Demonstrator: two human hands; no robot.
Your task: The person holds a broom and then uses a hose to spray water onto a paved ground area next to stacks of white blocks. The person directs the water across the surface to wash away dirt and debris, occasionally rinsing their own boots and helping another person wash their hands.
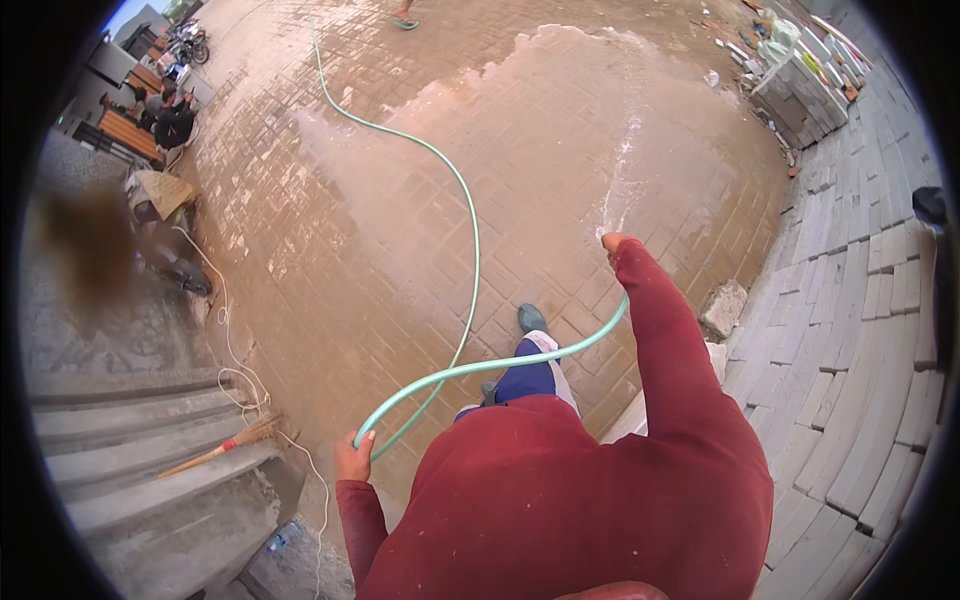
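Observation:
A light green garden hose (470, 368) curves across in front of my body from one hand to the other. My right hand (614, 243), arm stretched forward, is closed round its end, and water (626, 150) sprays out ahead onto wet brick paving (540, 120). Lower left, my left hand (354, 456) grips the hose where it bends back. From there the hose passes behind the held loop and runs along the ground toward the far left. The exact finger position at the nozzle end is too small to make out.
Concrete steps (130, 425) with a broom (215, 450) lie left, beside a loose white cord (226, 320). Stacked grey blocks (850, 370) line the right, near a stone chunk (723, 307). People sit far left (175, 120); another person's foot (404, 22) shows far ahead.

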